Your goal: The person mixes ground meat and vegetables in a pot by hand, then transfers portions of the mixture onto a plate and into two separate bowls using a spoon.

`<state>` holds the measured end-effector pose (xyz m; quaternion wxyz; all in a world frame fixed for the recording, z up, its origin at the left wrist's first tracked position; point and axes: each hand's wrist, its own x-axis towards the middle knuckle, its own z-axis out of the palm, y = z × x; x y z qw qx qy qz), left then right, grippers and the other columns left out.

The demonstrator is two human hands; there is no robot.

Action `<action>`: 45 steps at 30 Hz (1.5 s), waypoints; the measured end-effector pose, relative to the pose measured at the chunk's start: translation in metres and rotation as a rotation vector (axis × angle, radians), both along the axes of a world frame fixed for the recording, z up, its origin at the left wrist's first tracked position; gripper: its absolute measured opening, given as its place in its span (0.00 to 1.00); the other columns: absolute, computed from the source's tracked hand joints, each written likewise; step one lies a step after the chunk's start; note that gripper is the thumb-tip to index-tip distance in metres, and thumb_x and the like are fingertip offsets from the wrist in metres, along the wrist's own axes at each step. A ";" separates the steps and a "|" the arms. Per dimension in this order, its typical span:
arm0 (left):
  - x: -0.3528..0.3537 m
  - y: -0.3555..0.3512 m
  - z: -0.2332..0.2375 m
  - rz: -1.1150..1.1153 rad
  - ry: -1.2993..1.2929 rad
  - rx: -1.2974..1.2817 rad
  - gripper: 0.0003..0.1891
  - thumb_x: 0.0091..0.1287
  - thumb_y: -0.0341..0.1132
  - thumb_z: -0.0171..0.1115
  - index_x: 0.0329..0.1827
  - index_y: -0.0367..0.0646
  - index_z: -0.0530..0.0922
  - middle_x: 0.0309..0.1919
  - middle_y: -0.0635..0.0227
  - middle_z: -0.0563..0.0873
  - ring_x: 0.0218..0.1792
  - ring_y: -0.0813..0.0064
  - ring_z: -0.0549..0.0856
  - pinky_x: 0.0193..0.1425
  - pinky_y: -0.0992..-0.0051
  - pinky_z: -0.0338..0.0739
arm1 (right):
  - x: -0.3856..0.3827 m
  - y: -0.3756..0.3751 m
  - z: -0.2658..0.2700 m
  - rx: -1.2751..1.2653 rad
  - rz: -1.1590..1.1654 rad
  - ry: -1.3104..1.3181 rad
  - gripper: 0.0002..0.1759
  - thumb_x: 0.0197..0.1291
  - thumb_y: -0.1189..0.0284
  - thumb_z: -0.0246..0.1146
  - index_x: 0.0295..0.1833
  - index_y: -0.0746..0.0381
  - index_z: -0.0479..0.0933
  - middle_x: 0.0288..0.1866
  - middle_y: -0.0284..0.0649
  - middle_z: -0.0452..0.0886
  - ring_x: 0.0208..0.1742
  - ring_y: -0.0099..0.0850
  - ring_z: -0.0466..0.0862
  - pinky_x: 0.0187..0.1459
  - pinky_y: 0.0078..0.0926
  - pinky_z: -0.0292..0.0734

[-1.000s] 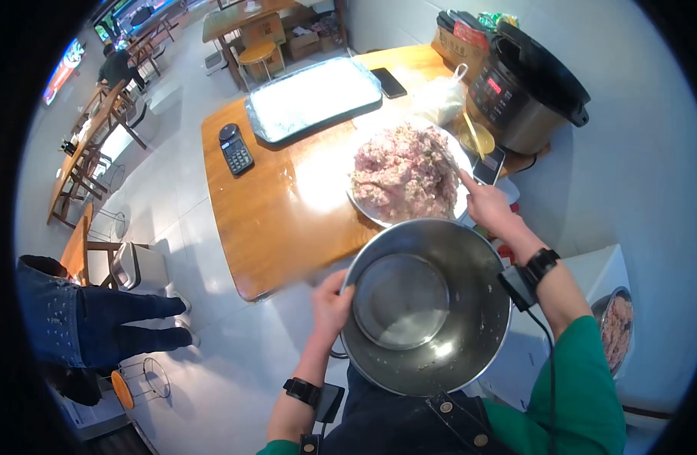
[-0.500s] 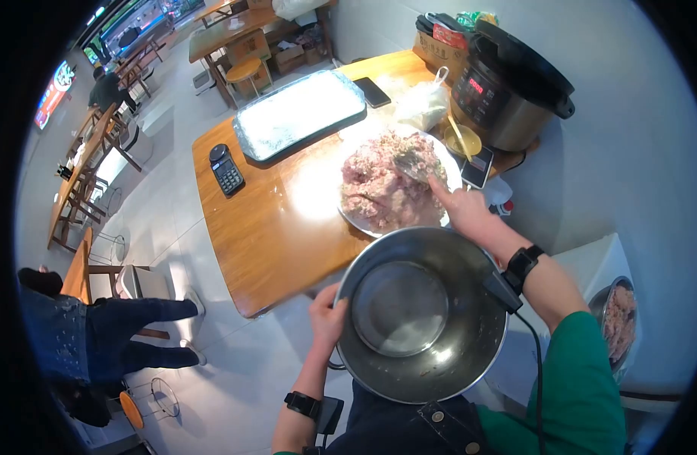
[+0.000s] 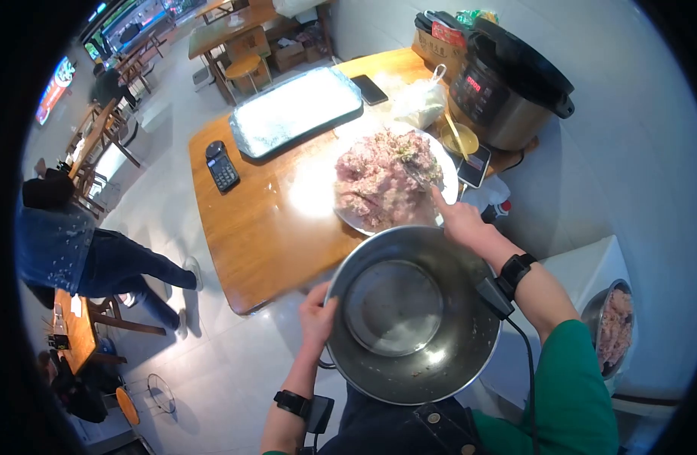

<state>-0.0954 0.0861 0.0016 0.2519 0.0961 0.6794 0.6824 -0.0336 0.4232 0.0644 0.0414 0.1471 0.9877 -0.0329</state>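
A wide stainless steel pot (image 3: 394, 307), tilted so its inside faces me, is held against my front. My left hand (image 3: 316, 315) is closed on its left rim, with the thumb inside. My right hand (image 3: 462, 216) reaches past the far rim, its index finger stretched along a metal spoon (image 3: 418, 176) whose head is sunk in ground meat (image 3: 379, 178). The meat, flecked with green bits, is heaped on a white plate (image 3: 449, 171) at the table edge. Only residue and small scraps show inside the pot.
On the wooden table (image 3: 257, 265) are a metal tray (image 3: 295, 110), a calculator-like device (image 3: 222, 167), phones, a white bag (image 3: 420, 106), a yellow bowl (image 3: 464, 140) and an electric cooker (image 3: 500, 91). Another meat bowl (image 3: 614, 326) stands right. A person (image 3: 98, 250) walks left.
The person at the left has stepped farther up the view. My hands and the pot have shifted slightly left; the spoon stays in the meat.
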 end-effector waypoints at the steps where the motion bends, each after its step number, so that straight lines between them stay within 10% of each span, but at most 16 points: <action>1: -0.003 0.000 0.001 -0.002 0.020 -0.001 0.14 0.55 0.24 0.56 0.45 0.33 0.78 0.43 0.61 0.82 0.46 0.72 0.79 0.53 0.75 0.69 | 0.000 0.002 0.012 -0.072 -0.033 0.005 0.40 0.46 0.79 0.52 0.69 0.61 0.48 0.25 0.54 0.77 0.29 0.51 0.78 0.33 0.47 0.71; 12: -0.001 -0.001 -0.008 -0.005 0.018 0.011 0.14 0.55 0.26 0.56 0.44 0.33 0.78 0.43 0.60 0.82 0.47 0.73 0.79 0.53 0.76 0.69 | -0.010 -0.015 0.017 -0.282 -0.157 0.114 0.32 0.55 0.73 0.48 0.68 0.58 0.53 0.32 0.58 0.78 0.35 0.54 0.78 0.40 0.48 0.71; 20: -0.002 0.001 -0.010 -0.009 0.095 -0.015 0.14 0.55 0.26 0.56 0.45 0.33 0.78 0.42 0.59 0.83 0.47 0.71 0.79 0.53 0.76 0.69 | -0.004 -0.005 0.033 -0.464 -0.216 0.337 0.31 0.57 0.72 0.51 0.69 0.54 0.55 0.23 0.45 0.78 0.20 0.32 0.80 0.25 0.29 0.76; 25: -0.006 0.001 0.000 -0.055 0.181 -0.116 0.15 0.54 0.25 0.56 0.45 0.33 0.78 0.42 0.59 0.83 0.46 0.70 0.80 0.53 0.75 0.69 | -0.056 -0.008 0.045 -0.012 -0.163 0.198 0.34 0.56 0.76 0.48 0.69 0.60 0.48 0.27 0.51 0.80 0.28 0.47 0.81 0.33 0.43 0.75; 29: -0.003 0.003 0.004 -0.026 0.174 -0.120 0.14 0.54 0.24 0.56 0.44 0.33 0.78 0.41 0.60 0.83 0.46 0.71 0.79 0.53 0.76 0.69 | -0.081 0.000 -0.003 0.243 -0.090 0.069 0.31 0.56 0.74 0.50 0.65 0.72 0.52 0.27 0.46 0.81 0.28 0.39 0.82 0.32 0.39 0.76; 45: -0.002 0.001 0.006 -0.055 0.149 -0.083 0.15 0.55 0.25 0.56 0.46 0.33 0.78 0.43 0.60 0.82 0.47 0.71 0.79 0.54 0.76 0.69 | -0.008 -0.041 0.051 -0.105 -0.007 0.183 0.35 0.54 0.73 0.53 0.69 0.56 0.51 0.20 0.52 0.76 0.24 0.51 0.78 0.29 0.47 0.72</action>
